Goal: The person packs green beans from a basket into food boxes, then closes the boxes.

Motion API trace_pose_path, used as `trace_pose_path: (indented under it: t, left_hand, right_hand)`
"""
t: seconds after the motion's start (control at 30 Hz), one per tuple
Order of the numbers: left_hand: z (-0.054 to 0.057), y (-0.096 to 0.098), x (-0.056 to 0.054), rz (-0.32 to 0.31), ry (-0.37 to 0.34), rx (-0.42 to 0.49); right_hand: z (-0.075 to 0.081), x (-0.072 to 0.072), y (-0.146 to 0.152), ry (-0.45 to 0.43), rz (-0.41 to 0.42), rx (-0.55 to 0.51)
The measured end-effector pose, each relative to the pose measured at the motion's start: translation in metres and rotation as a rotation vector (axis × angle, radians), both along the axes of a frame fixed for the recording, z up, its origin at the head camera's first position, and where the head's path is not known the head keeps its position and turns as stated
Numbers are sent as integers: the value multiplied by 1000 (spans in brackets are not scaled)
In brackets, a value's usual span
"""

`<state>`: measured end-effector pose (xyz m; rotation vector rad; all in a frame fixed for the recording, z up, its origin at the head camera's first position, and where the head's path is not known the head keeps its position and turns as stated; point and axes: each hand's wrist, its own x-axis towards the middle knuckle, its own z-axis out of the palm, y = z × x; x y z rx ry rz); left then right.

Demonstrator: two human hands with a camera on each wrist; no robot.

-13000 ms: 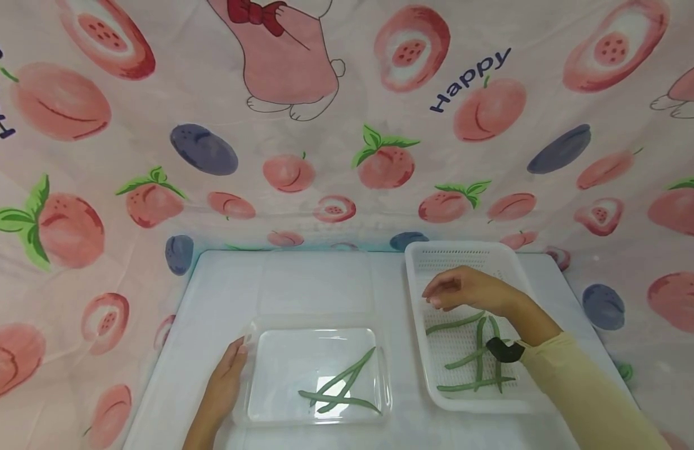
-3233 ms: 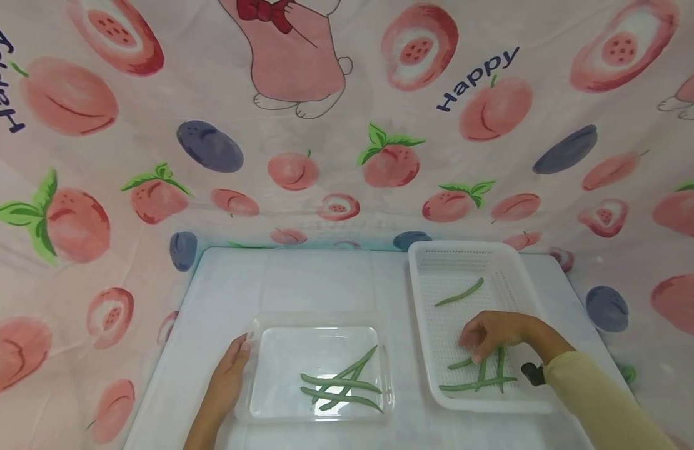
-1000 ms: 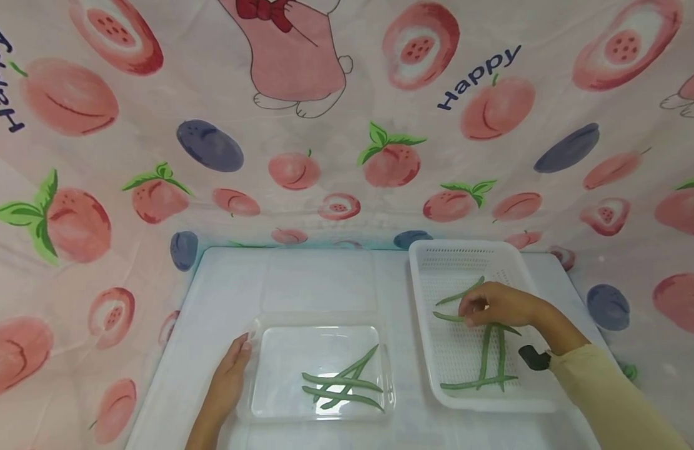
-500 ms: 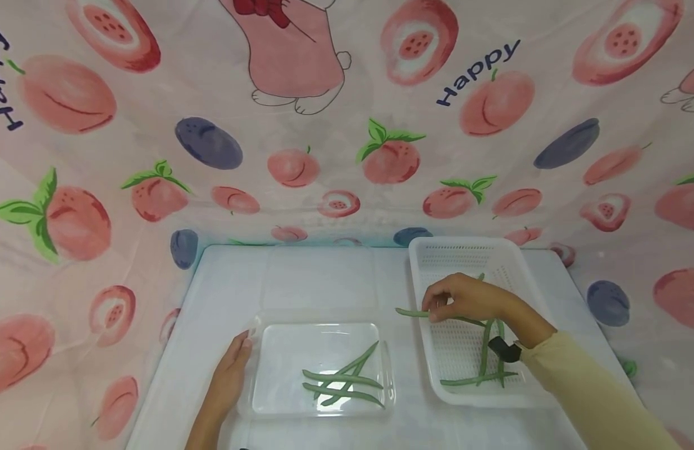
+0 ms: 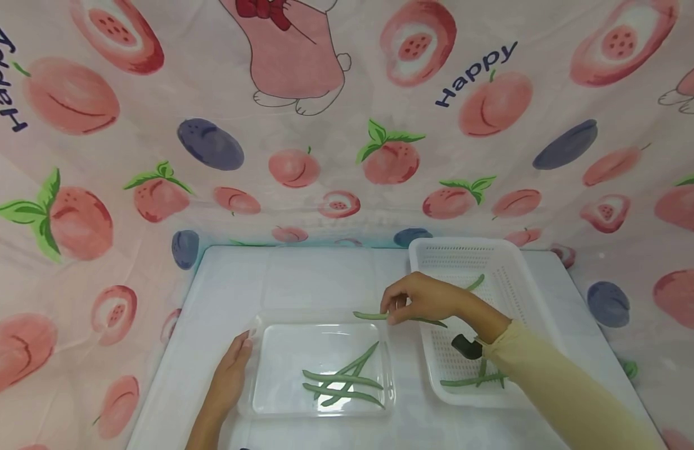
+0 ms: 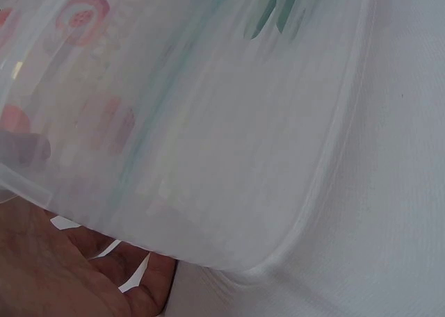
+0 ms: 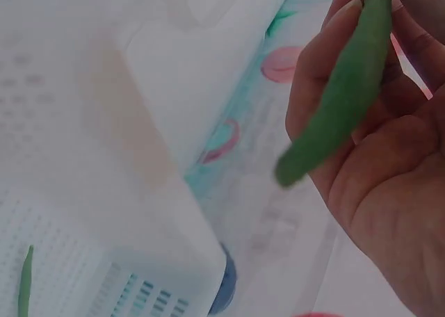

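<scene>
My right hand (image 5: 420,297) pinches a green bean (image 5: 369,315) in the air between the two containers, near the clear box's far right corner. In the right wrist view the held green bean (image 7: 341,94) sticks out past the fingers. My left hand (image 5: 230,372) holds the left side of the clear plastic box (image 5: 302,412); in the left wrist view its curled fingers (image 6: 149,286) lie against the box's wall. Several green beans (image 5: 344,379) lie crossed in the right half of that box. The white perforated basket (image 5: 431,381) holds more green beans (image 5: 473,380), partly hidden by my right forearm.
Both containers stand on a white-covered table (image 5: 234,275). A faint, clear rectangular outline shows on the tabletop behind the box. A fruit-printed cloth (image 5: 336,150) hangs behind and at both sides. A dark device (image 5: 467,345) sits at my right wrist.
From the basket, my right hand has picked up a green bean and carried it left over the rim toward the clear box. The box gained one bean earlier. My left hand stays in place.
</scene>
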<state>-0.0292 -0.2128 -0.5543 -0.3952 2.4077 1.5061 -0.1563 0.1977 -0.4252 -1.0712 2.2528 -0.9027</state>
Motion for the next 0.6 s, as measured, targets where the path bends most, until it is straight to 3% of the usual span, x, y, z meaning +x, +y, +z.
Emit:
trace_pose_path:
  t: [0.6]
  left_hand:
    - [1,-1,-1,1,-26,1]
  right_hand:
    - [-14,-5,-54,-22,82,-55]
